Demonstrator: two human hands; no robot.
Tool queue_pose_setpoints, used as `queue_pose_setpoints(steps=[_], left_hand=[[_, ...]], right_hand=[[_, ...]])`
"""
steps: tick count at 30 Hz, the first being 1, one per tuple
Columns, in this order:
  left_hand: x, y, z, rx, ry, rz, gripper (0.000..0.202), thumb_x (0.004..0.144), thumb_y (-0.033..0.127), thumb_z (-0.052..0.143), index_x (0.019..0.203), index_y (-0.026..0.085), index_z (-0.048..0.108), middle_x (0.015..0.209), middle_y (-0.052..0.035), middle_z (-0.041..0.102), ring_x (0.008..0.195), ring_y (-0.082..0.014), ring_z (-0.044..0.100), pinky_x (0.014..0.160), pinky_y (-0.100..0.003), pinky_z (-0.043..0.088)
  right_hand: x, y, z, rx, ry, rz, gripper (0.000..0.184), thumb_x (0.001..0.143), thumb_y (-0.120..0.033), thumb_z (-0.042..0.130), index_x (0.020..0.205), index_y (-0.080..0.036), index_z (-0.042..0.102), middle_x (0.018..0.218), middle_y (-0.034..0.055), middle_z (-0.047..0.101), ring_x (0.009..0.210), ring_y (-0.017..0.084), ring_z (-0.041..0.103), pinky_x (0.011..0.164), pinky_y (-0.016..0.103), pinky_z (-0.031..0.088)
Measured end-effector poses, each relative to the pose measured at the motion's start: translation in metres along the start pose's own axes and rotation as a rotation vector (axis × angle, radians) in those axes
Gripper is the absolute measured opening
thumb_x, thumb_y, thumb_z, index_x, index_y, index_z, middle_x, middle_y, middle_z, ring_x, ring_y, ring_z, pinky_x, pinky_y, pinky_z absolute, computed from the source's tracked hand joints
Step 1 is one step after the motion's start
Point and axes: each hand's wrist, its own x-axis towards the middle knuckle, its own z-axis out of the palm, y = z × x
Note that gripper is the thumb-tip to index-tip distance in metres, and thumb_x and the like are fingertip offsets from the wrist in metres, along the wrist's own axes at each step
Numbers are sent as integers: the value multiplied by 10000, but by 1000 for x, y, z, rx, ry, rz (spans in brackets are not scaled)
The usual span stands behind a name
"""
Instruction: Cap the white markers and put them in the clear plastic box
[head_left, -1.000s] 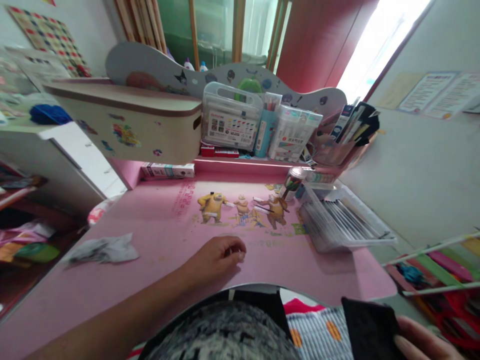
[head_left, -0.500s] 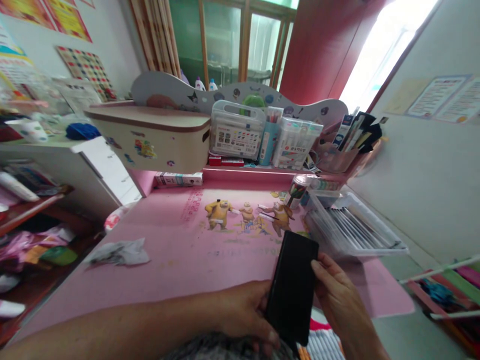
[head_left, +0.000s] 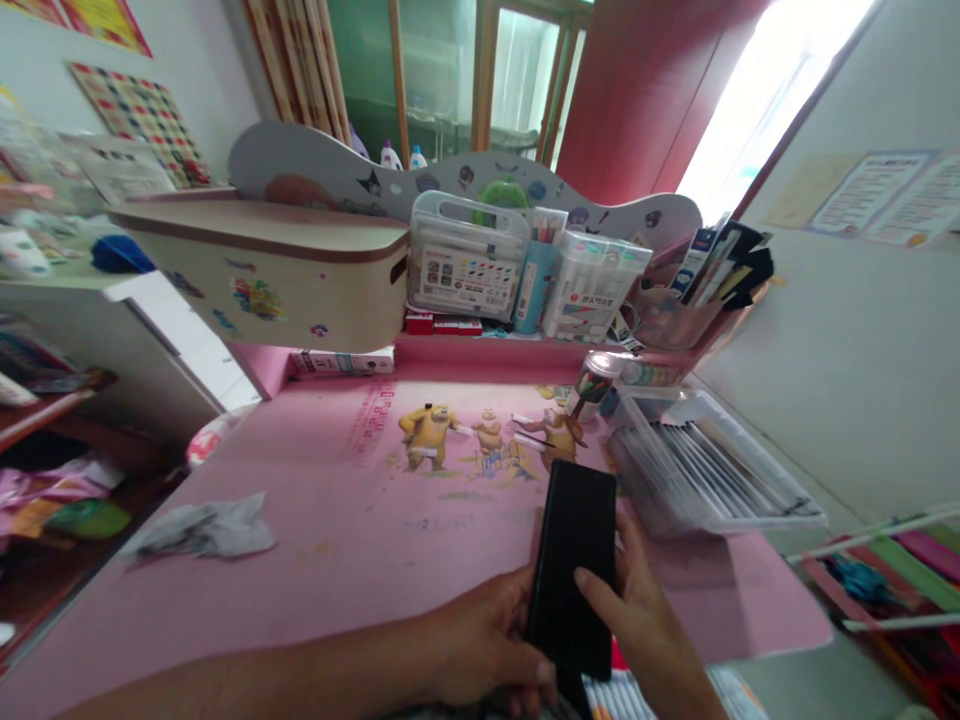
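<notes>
A black phone [head_left: 571, 560] is held upright over the near edge of the pink desk [head_left: 322, 560]. My left hand [head_left: 484, 640] grips its lower left side, fingers curled round it. My right hand [head_left: 637, 615] supports the phone from the right, with the thumb lying across its dark screen. The screen shows nothing.
A crumpled grey cloth [head_left: 202, 527] lies on the desk at left. A clear pen case [head_left: 705, 470] sits at right, a small tin [head_left: 592, 378] behind it. Marker boxes [head_left: 465, 260] and a cream storage box [head_left: 277, 270] stand on the back shelf. Cluttered shelves stand at far left.
A second ago my left hand rested on the desk and my right held the phone low at right. Both hands now hold it in front of me; my right thumb moved onto the screen.
</notes>
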Motion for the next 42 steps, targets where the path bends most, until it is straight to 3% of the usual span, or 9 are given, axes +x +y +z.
queue_pose_setpoints(steps=[13,20,30,42], left_hand=[[-1,-2,-1,-97,-24,45,810,645,367,881,1335,207,488,739,11,670,526,-83,549,543,-192,428],[-3,4,0,-91,-16,20,802,612,429,891,1275,199,503,713,22,670,483,-66,530,547,-199,449],[-5,1,-1,-80,-5,20,808,624,418,885,1299,199,497,729,14,674,504,-83,541,560,-216,449],[-3,2,-1,-66,-3,48,780,642,395,874,1306,197,516,716,2,662,477,-85,535,528,-217,453]], right_hand=[[3,1,-4,-52,-16,24,936,809,-400,693,1518,-302,90,1369,116,576,1199,272,591,975,420,504],[1,-5,-6,-196,-27,11,953,783,-332,707,1530,-262,120,1320,117,603,1179,266,599,1007,431,472],[1,0,-4,-169,-38,-2,1016,782,-360,706,1541,-261,38,1392,136,542,1229,266,565,1033,431,452],[-1,-7,-1,-195,17,-56,991,719,-344,774,1521,-244,201,1336,136,593,1217,302,575,1035,476,451]])
